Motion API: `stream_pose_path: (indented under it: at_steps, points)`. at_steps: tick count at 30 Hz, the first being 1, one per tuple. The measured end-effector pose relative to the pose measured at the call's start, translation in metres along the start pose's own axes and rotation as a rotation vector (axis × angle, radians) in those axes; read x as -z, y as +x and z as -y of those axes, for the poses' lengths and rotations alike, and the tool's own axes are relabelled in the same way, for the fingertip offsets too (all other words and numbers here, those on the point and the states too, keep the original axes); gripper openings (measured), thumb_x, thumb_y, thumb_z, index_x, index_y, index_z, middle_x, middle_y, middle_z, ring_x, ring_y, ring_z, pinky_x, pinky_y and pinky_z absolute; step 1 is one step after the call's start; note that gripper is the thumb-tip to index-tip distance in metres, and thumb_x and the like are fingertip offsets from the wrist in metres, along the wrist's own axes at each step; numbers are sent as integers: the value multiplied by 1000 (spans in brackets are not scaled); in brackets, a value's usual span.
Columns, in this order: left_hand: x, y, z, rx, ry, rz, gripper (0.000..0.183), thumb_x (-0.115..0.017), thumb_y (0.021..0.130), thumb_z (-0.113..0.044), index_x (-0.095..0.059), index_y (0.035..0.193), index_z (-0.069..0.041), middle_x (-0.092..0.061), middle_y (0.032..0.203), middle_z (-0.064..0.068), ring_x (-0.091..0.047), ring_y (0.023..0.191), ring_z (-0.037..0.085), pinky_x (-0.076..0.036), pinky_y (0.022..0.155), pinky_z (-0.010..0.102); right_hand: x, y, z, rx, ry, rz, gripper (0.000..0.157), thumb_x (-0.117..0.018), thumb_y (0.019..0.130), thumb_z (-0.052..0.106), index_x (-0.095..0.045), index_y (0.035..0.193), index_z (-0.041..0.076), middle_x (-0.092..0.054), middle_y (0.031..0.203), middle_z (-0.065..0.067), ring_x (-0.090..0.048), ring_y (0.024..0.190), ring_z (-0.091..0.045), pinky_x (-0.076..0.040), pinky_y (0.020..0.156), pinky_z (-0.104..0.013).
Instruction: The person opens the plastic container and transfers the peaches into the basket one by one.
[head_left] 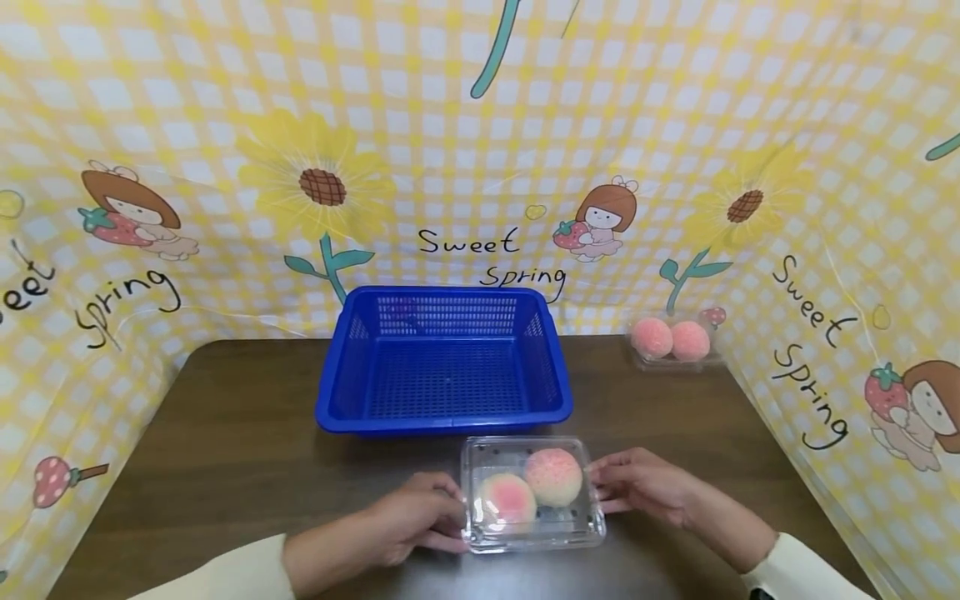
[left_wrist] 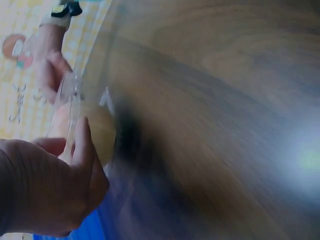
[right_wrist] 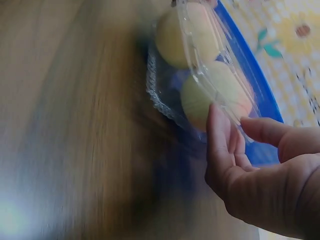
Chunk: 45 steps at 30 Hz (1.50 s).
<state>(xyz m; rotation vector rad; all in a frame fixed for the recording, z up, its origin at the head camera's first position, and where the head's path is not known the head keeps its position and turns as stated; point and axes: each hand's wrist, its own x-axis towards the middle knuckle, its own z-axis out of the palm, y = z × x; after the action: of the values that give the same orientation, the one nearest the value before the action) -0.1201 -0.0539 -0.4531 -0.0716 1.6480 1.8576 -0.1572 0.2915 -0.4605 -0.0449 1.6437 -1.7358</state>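
Between my two hands is a clear plastic clamshell box holding two pink and cream peaches. My left hand grips the box's left side, with thumb and fingers either side of its rim in the left wrist view. On the opposite side my right hand pinches the rim, its thumb and fingers astride the edge. The lid lies over the peaches. In the wrist views the box is held up over the table, just in front of a blue plastic basket.
The basket, with slotted walls and nothing inside, stands at the back middle of the brown wooden table. Another clear box with two pink peaches sits at the back right. A yellow checked cloth hangs around the table's back and sides.
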Motion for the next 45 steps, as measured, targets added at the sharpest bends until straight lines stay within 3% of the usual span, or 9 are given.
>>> stream_pose_path:
  at_steps: [6, 14, 28, 33, 36, 38, 40, 42, 45]
  points:
    - [35, -21, -4, 12, 29, 30, 23, -57, 74, 10, -49, 95, 5, -58, 79, 14, -65, 73, 23, -60, 75, 42, -30, 23, 0, 13, 38, -4, 20, -56, 93, 7, -61, 109, -5, -68, 92, -6, -67, 87, -17, -58, 86, -38]
    - [58, -31, -4, 30, 28, 48, 16, -58, 79, 8, -49, 92, 4, -57, 80, 13, -63, 76, 23, -60, 78, 42, -49, 34, 5, 14, 49, -25, 26, -59, 92, 6, -58, 113, -9, -67, 90, -4, -65, 86, -16, -58, 85, -37]
    - [68, -30, 13, 41, 26, 9, 15, -56, 79, 7, -51, 92, 2, -56, 75, 9, -62, 73, 20, -61, 74, 38, -61, 45, -6, 2, 56, -72, 30, -60, 90, 2, -55, 115, -12, -67, 89, -7, -66, 84, -17, -58, 84, -38]
    - [68, -30, 11, 39, 86, -13, 19, -59, 78, 4, -51, 95, 4, -56, 76, 9, -61, 72, 20, -61, 72, 37, -60, 47, -8, 17, 60, -74, 32, -59, 90, 2, -53, 117, -14, -67, 90, -7, -66, 85, -18, -58, 85, -38]
    - [63, -30, 5, 6, 255, -98, 22, -62, 78, -1, -50, 95, 4, -57, 77, 10, -60, 67, 19, -60, 65, 35, -60, 48, -8, 14, 65, -69, 32, -60, 90, 4, -54, 117, -13, -67, 91, -7, -66, 86, -18, -58, 86, -38]
    - [57, -31, -2, -87, 489, -200, 21, -65, 78, -6, -52, 94, 0, -58, 79, 7, -58, 69, 15, -58, 63, 30, -59, 47, -8, 6, 69, -69, 32, -60, 91, 8, -56, 117, -10, -67, 92, -7, -67, 86, -18, -57, 86, -38]
    - [47, -31, -8, -229, 788, -319, 24, -68, 76, -11, -54, 95, -5, -57, 84, 2, -55, 74, 12, -54, 66, 29, -59, 46, -9, -6, 69, -71, 29, -57, 92, 11, -57, 114, -8, -67, 94, -7, -66, 86, -18, -57, 86, -38]
    - [37, -30, -11, -422, 1091, -405, 29, -71, 75, -16, -58, 99, -7, -56, 90, -1, -52, 82, 12, -52, 74, 31, -58, 43, -10, -20, 67, -71, 27, -55, 92, 12, -59, 112, -5, -66, 94, -7, -65, 85, -18, -57, 86, -39]
    - [19, -28, -11, -710, 1386, -397, 39, -72, 75, -25, -59, 108, -9, -53, 98, -1, -48, 92, 14, -49, 82, 32, -57, 39, -13, -42, 63, -48, 24, -53, 89, 9, -58, 108, -4, -65, 94, -8, -65, 86, -19, -57, 85, -39]
